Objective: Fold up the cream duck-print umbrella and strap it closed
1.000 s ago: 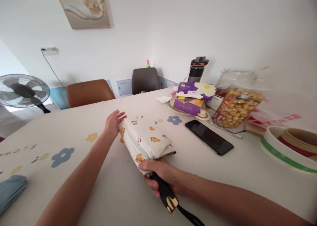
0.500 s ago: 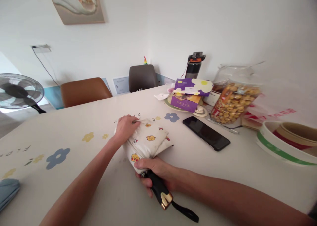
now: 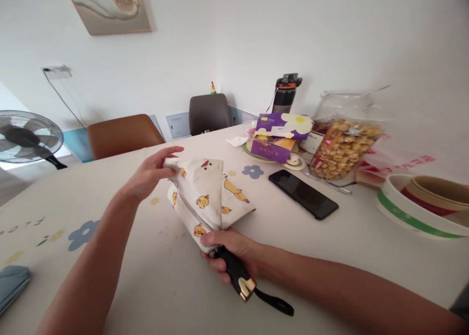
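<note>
Umbrella [image 3: 201, 200]: before us over the surface [image 3: 154, 286] — our right grip [image 3: 234, 252] at its near end, our left grip [image 3: 154, 171] at its far end.
Phone [image 3: 303, 194]: right of the umbrella, on the surface.
Box [image 3: 269, 151]: on the plate [image 3: 250, 154], behind the phone — bottle [image 3: 284, 100] behind it.
Snack pack [image 3: 346, 149]: right of the box; the rolls [image 3: 406, 217] nearer us, further right.
Chairs [image 3: 209, 115]: behind the surface, fan [image 3: 25, 135] to their left.

The smooth white tabletop [image 3: 157, 286], printed with blue and yellow flowers [image 3: 75, 238], spreads beneath the right grip [image 3: 240, 247]. Beyond the grip and to its right lies a flat black rectangular phone [image 3: 303, 194]; farther right, a white ring with a green stripe [image 3: 406, 219]; well left of the grip, folded pale-blue fabric [image 3: 12, 283]; farther beyond it, a green-rimmed round plate [image 3: 251, 154].
</note>
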Action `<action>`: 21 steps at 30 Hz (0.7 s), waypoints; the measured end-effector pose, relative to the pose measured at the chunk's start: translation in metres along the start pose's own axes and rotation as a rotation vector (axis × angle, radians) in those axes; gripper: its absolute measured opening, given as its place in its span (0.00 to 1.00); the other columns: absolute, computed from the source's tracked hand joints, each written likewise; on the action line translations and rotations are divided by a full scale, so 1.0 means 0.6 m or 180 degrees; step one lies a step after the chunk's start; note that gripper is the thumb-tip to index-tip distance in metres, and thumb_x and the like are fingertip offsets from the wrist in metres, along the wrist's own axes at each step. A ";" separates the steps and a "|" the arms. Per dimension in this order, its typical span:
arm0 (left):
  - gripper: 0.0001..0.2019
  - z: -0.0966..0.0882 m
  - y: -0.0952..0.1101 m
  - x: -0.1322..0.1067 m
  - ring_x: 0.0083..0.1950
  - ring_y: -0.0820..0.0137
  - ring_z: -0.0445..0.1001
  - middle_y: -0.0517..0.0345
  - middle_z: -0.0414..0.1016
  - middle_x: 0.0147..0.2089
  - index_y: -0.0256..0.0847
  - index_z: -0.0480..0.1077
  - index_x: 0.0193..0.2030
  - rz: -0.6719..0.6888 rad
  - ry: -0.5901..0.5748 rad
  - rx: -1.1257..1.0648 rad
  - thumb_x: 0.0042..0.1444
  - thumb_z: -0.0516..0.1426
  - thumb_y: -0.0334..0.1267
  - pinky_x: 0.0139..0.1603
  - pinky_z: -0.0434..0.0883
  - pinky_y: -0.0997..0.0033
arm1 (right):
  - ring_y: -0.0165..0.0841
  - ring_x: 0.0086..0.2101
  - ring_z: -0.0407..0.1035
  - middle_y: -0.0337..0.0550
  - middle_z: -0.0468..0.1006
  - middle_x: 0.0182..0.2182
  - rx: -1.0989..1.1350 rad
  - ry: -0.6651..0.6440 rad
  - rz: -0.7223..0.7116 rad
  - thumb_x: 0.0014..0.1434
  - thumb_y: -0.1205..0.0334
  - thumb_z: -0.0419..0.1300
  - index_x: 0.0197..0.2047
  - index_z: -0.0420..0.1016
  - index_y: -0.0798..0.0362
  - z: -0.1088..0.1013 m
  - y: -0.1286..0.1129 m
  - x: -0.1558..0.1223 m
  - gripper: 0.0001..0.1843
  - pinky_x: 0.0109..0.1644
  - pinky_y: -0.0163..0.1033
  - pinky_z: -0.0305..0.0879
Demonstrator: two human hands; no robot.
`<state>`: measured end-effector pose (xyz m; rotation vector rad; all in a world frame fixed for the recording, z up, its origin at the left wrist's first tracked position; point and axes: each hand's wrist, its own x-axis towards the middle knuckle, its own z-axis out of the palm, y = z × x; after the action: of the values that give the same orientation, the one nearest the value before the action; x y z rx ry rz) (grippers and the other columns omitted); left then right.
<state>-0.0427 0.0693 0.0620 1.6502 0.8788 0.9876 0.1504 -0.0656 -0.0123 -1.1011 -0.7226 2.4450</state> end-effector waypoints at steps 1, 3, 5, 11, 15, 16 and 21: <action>0.20 -0.009 0.006 -0.004 0.34 0.68 0.70 0.56 0.73 0.34 0.44 0.74 0.42 -0.0031 -0.0074 0.0033 0.38 0.60 0.29 0.36 0.67 0.68 | 0.23 0.11 0.54 0.31 0.59 0.10 -0.0007 0.0023 -0.0017 0.57 0.56 0.52 0.26 0.62 0.55 0.000 0.000 0.000 0.13 0.14 0.27 0.57; 0.11 -0.023 0.016 -0.011 0.34 0.67 0.70 0.55 0.73 0.33 0.43 0.76 0.31 0.0003 -0.0126 -0.0028 0.37 0.60 0.30 0.37 0.67 0.66 | 0.23 0.11 0.53 0.31 0.59 0.11 0.0000 0.0028 -0.0093 0.56 0.55 0.53 0.26 0.63 0.55 -0.001 -0.001 -0.002 0.13 0.14 0.27 0.55; 0.03 -0.035 0.022 -0.016 0.35 0.66 0.70 0.54 0.74 0.34 0.42 0.73 0.22 0.0127 -0.0190 -0.0141 0.38 0.60 0.30 0.36 0.67 0.66 | 0.22 0.11 0.53 0.32 0.62 0.13 0.0040 0.0023 -0.0269 0.54 0.55 0.56 0.29 0.64 0.55 -0.005 -0.003 -0.002 0.11 0.13 0.27 0.55; 0.05 -0.076 0.032 -0.029 0.29 0.68 0.70 0.54 0.73 0.25 0.38 0.70 0.19 0.0097 -0.0743 -0.0193 0.42 0.56 0.32 0.32 0.66 0.66 | 0.22 0.11 0.53 0.33 0.62 0.14 -0.0105 -0.0122 -0.0402 0.54 0.41 0.53 0.29 0.65 0.56 -0.034 -0.015 0.001 0.23 0.12 0.28 0.54; 0.10 -0.075 0.054 -0.040 0.27 0.67 0.70 0.52 0.74 0.26 0.40 0.76 0.34 -0.0692 -0.1140 0.0333 0.45 0.57 0.38 0.29 0.67 0.67 | 0.24 0.11 0.53 0.35 0.62 0.14 0.0025 -0.0301 -0.0402 0.52 0.28 0.39 0.29 0.66 0.57 -0.044 -0.030 0.000 0.37 0.10 0.30 0.54; 0.13 -0.066 0.061 -0.042 0.28 0.66 0.71 0.51 0.75 0.28 0.40 0.75 0.39 -0.0890 -0.1266 0.0491 0.47 0.56 0.40 0.29 0.68 0.67 | 0.23 0.11 0.53 0.35 0.62 0.15 0.0081 -0.0284 -0.0443 0.53 0.28 0.38 0.28 0.65 0.56 -0.044 -0.033 0.000 0.38 0.10 0.29 0.54; 0.18 -0.011 0.075 -0.036 0.38 0.64 0.75 0.53 0.77 0.37 0.45 0.71 0.49 -0.1082 -0.1368 0.1176 0.52 0.56 0.46 0.41 0.71 0.63 | 0.21 0.12 0.54 0.34 0.65 0.19 0.0088 0.0023 -0.0491 0.57 0.40 0.50 0.29 0.63 0.56 -0.046 -0.034 0.000 0.24 0.11 0.28 0.54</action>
<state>-0.0534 0.0411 0.1021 1.8435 1.0367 0.2279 0.1740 -0.0405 -0.0161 -1.0043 -0.7406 2.3136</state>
